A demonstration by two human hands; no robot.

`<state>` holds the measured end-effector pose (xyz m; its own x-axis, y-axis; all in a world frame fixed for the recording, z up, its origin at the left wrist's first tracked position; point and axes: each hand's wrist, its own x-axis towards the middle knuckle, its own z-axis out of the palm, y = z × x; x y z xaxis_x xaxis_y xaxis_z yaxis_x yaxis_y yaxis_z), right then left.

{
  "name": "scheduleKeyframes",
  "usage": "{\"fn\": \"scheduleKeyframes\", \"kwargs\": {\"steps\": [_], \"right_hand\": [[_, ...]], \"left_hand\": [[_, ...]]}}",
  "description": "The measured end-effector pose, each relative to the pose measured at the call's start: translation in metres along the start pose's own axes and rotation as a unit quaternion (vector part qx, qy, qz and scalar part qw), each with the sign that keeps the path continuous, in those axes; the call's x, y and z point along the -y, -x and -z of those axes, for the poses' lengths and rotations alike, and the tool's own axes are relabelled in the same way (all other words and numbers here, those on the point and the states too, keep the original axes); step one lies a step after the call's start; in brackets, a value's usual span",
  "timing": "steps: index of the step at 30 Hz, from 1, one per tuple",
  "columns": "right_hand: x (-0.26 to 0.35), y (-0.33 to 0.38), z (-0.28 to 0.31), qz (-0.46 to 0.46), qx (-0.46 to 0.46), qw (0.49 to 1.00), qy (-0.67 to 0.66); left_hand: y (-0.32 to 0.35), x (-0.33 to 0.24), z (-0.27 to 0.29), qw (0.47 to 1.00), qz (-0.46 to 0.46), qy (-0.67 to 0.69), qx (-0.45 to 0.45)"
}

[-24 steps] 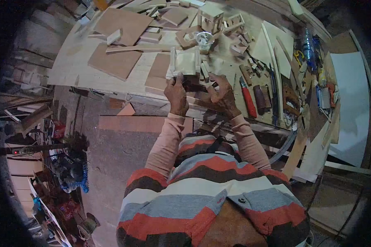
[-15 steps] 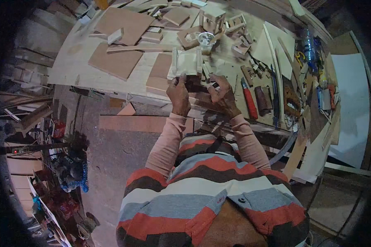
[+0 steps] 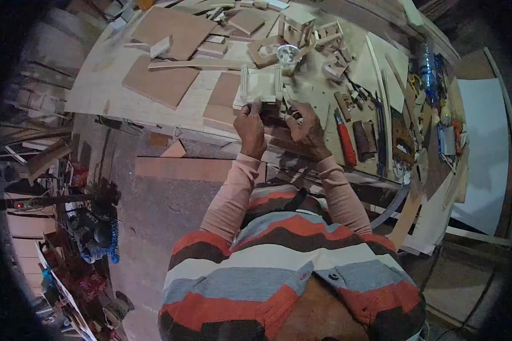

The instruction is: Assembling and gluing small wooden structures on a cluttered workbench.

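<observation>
A small pale wooden assembly (image 3: 261, 84), with an upright strip along each side, sits near the front edge of the workbench. My left hand (image 3: 250, 131) grips its near edge, thumb and fingers closed on it. Just right of it, my right hand (image 3: 308, 131) has thumb and forefinger curled together beside the assembly's near right corner. What those fingers hold, if anything, is too small to make out. A flat brown board (image 3: 224, 102) lies to the left of the assembly, partly behind it.
Beyond the assembly stand a clear cup (image 3: 288, 54) and several small wooden pieces. Brown boards (image 3: 160, 82) lie on the left of the workbench (image 3: 105, 94). To my right are a red-handled tool (image 3: 346, 142), dark tools, long strips and a plastic bottle (image 3: 428, 71).
The view has shifted slightly. Both hands stay at the near side of the assembly with almost the same grip; the assembly itself shows no clear change.
</observation>
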<state>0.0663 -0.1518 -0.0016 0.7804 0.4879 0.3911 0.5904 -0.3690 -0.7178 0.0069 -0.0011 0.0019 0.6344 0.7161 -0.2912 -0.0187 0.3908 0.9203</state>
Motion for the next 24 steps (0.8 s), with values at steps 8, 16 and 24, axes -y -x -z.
{"fn": "scheduleKeyframes", "kwargs": {"steps": [8,16,24], "right_hand": [[-0.004,0.007,0.0,-0.029,0.005,0.999,0.016],[-0.006,0.01,0.002,-0.057,0.017,0.998,-0.015],[0.012,0.001,0.006,-0.041,0.03,0.998,0.036]], "left_hand": [[-0.005,-0.003,-0.005,0.999,-0.032,-0.025,-0.007],[0.011,-0.016,-0.011,0.994,0.011,0.106,0.024],[0.003,-0.008,-0.009,0.984,0.06,0.159,0.057]]}}
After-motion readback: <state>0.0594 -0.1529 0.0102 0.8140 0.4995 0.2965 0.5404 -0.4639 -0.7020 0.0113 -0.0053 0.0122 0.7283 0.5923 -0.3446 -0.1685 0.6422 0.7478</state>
